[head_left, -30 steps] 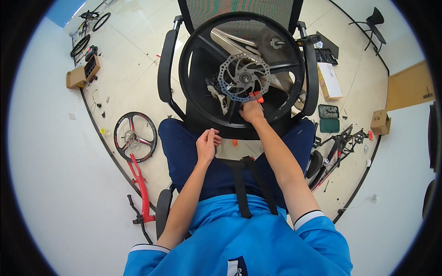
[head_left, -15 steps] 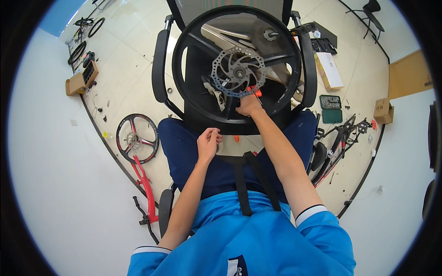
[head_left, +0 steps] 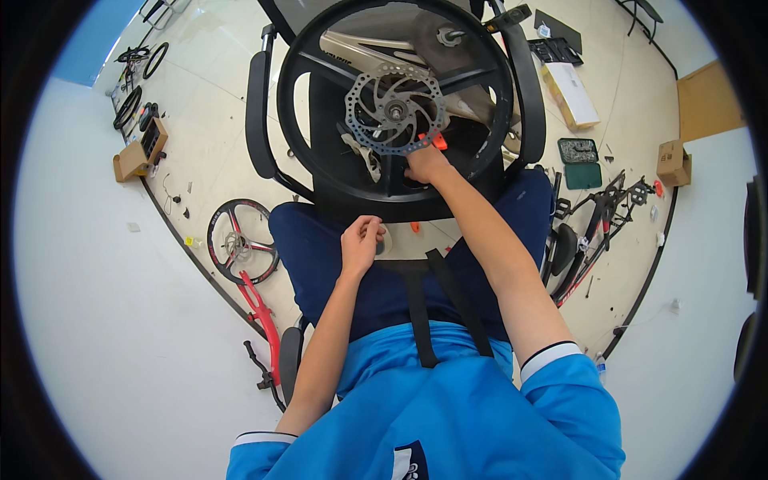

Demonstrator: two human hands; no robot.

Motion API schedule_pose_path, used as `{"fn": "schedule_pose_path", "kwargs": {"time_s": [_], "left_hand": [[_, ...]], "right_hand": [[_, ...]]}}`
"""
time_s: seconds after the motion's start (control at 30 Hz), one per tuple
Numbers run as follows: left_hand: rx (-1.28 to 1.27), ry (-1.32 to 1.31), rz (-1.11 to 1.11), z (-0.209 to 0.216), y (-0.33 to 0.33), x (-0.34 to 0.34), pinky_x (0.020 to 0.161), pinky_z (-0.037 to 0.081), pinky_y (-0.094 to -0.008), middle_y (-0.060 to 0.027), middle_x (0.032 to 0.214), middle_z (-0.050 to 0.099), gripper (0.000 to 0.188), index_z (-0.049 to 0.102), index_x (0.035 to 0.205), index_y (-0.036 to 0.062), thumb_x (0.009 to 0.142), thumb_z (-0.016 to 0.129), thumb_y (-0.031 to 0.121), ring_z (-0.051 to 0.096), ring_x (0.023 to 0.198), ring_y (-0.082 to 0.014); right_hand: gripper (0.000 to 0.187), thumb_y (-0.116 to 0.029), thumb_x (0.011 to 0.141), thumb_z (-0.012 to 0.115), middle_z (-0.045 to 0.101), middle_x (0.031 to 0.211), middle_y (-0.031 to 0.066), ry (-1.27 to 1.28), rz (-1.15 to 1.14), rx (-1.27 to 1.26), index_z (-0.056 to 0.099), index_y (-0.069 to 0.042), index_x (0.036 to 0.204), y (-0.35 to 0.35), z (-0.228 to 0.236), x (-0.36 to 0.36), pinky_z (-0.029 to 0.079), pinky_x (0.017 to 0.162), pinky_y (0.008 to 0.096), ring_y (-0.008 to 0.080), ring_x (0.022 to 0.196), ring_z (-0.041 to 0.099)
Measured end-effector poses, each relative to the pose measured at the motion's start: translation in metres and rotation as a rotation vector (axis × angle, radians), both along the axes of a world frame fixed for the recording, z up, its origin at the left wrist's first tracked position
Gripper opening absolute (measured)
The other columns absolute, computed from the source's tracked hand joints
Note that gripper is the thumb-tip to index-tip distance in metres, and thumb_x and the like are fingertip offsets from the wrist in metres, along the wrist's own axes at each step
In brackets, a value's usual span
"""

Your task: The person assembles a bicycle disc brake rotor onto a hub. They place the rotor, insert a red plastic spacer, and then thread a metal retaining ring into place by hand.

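A black spoked bicycle wheel (head_left: 290, 136) lies across an office chair's seat in front of me. A drilled metal brake disc (head_left: 362, 132) sits at its hub. My right hand (head_left: 428, 166) reaches in beside the lower spoke, just under the disc's near edge. Its fingers are bent, and their tips are hidden by the disc and the hand itself. An orange-red piece (head_left: 439, 142) shows right beside those fingers. My left hand (head_left: 362, 244) hovers over my lap near the wheel's near rim, fingers curled against the thumb; whatever they might hold is not visible.
Chair armrests (head_left: 258, 116) flank the wheel, and a pale bicycle frame (head_left: 352, 50) lies under it. A red-marked wheel (head_left: 216, 240) and red frame (head_left: 268, 328) are at left. At right are a green case (head_left: 582, 176), a white box (head_left: 570, 96) and a dark bicycle frame (head_left: 612, 210).
The view has shifted, so the wheel and chair appear higher and slightly left. Both hands keep about the same places, the right one by the disc, the left one curled over my lap.
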State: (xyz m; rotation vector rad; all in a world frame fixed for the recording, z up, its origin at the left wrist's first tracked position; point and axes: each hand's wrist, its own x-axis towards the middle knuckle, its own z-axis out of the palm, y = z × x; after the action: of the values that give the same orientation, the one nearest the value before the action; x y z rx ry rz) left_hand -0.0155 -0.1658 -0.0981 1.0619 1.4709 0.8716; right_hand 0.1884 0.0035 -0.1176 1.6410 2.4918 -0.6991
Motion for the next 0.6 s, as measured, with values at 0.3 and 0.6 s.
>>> {"fn": "schedule_pose_path", "kwargs": {"time_s": [0.3,0.6], "left_hand": [[-0.054,0.147,-0.087,-0.003,0.001,0.007,0.065,0.05,-0.0239,-0.0049,0.084,0.07,0.02,0.069,0.103,-0.0012,0.101,0.06,0.017,0.062,0.071,-0.009],[-0.053,0.288,-0.16,0.003,0.003,0.012,0.067,0.053,-0.0259,-0.0079,0.081,0.071,0.021,0.069,0.102,-0.0039,0.1,0.062,0.016,0.065,0.07,-0.0111]], "right_hand": [[0.053,-0.023,0.077,0.078,0.064,0.122,0.0198,0.073,-0.033,0.014,0.061,-0.01,0.126,-0.014,0.021,0.018,0.053,0.094,0.0458,0.0377,0.11,0.064],[0.025,-0.014,0.083,0.065,0.07,0.112,0.0168,0.202,-0.107,0.057,0.07,-0.009,0.107,-0.002,0.002,-0.011,0.057,0.086,0.0461,0.0353,0.102,0.069]]}}
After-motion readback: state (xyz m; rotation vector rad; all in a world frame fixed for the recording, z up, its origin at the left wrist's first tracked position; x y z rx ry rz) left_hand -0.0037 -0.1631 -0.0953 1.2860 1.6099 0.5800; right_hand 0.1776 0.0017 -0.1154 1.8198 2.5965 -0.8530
